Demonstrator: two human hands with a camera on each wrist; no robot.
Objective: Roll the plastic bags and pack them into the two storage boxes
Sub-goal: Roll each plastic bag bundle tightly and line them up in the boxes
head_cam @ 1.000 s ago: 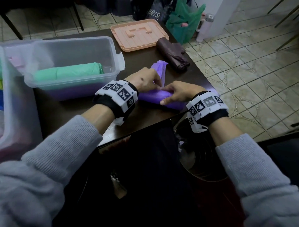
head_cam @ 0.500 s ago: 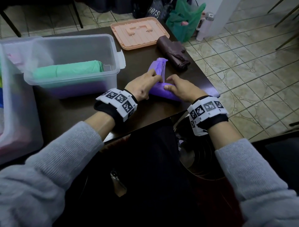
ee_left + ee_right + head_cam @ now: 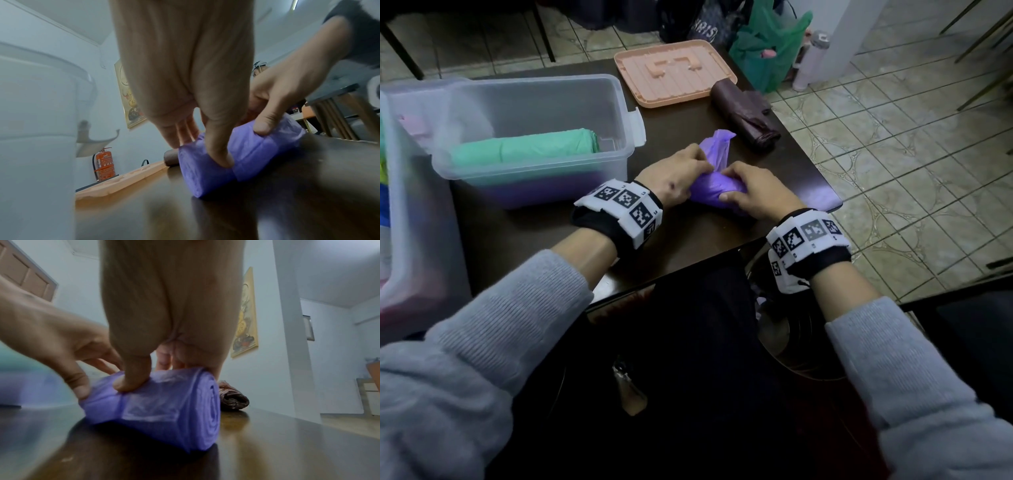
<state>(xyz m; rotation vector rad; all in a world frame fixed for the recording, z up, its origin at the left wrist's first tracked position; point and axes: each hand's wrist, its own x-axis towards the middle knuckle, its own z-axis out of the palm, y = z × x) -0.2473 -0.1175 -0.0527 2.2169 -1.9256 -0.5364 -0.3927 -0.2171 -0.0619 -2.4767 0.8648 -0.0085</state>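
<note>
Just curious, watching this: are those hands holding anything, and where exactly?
Both grip the purple bag roll on the table: the left hand round its left end, the right hand round its right end.

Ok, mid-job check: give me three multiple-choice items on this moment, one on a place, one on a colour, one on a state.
1. Where does the green roll lie?
A. on the peach lid
B. inside the clear storage box
C. on the floor

2. What colour is the bag being rolled?
A. purple
B. yellow
C. white

3. How far is the purple bag rolled?
A. still flat
B. mostly rolled, with a loose tail left
C. already in a box

Answers:
1 B: it shows through the wall of the clear storage box.
2 A: both wrist views show a purple coil under the thumbs.
3 B: the left hand and right hand grip a thick roll on the table, and unrolled plastic sticks out beyond it.
</note>
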